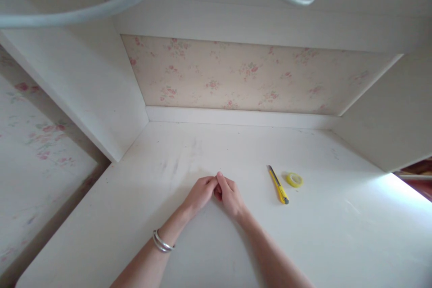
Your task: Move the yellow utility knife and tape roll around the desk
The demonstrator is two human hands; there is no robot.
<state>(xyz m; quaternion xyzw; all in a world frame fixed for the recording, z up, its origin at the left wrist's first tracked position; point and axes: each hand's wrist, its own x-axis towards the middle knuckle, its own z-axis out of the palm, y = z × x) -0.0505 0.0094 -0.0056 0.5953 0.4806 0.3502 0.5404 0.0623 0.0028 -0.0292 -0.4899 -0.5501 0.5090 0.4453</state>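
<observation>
White desk surface [168, 234] set in a white alcove, floral wallpaper [236, 76] on the back panel. Left hand [200, 194] and right hand [229, 195] rest at mid-desk, toward the front edge, fingertips touching each other. Fingers curled narrow; whether anything is pinched between them cannot be told. Silver bangles [162, 242] on the left wrist. Yellow utility knife [278, 185] lies on the desk near the right hand, on its right, not touched. Yellow tape roll [294, 180] lies flat just beside the knife, toward the right edge.
</observation>
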